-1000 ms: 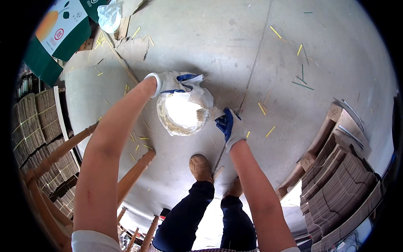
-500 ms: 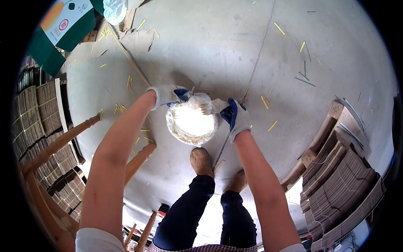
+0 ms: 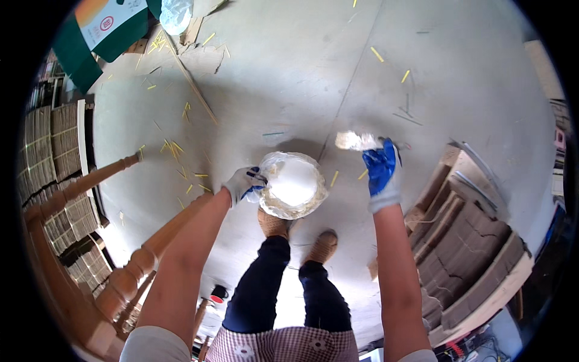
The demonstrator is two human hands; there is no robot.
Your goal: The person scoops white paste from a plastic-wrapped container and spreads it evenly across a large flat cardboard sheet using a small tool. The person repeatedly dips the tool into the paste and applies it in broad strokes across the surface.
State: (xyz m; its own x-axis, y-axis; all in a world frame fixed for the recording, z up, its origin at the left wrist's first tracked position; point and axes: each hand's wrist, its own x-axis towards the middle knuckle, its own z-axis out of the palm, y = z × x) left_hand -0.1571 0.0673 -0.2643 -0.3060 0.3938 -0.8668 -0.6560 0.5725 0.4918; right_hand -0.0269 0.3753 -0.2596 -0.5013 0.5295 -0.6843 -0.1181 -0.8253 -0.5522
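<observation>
My left hand (image 3: 246, 183), in a white glove with blue coating, is closed on the rim of a round bowl (image 3: 281, 209) lined with clear, crinkled plastic. Bright white stuff, perhaps paste or glue, fills its middle. Off to the right, my right hand (image 3: 382, 171) wears a matching glove and grips a brush with pale, smeared bristles (image 3: 357, 141). The bristles point left, well apart from the bowl. Most of the brush's handle is hidden by the glove.
Turned wooden legs (image 3: 123, 280) of upturned furniture stick up at the left. Bundled flat cardboard (image 3: 51, 157) is stacked behind them, and another cardboard stack (image 3: 467, 253) stands at the right. Yellow strips (image 3: 377, 54) litter the floor. A green box (image 3: 117, 36) lies far left.
My right hand has drawn the brush out of the bowl and away to the right. The bowl, still in my left hand, is slightly lower and further right in view. My viewpoint has shifted.
</observation>
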